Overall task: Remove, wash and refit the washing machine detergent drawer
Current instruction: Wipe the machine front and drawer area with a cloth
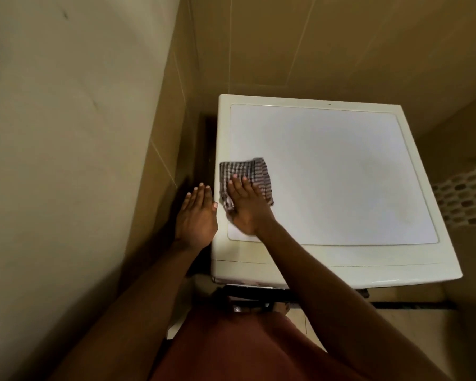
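I look down on the white top of the washing machine (341,174). A folded checked cloth (252,174) lies on its near left part. My right hand (246,207) rests flat on the cloth, fingers straight. My left hand (197,215) hovers with straight fingers just beyond the machine's left edge, over the dark gap by the wall, holding nothing. The machine's front face is hidden from above, and I cannot see the detergent drawer; only a dark strip (259,294) shows below the front edge.
A tiled wall (165,133) stands close on the left, with a narrow dark gap between it and the machine. A perforated white basket (465,196) sits at the right. Tiled floor (410,325) shows below the front.
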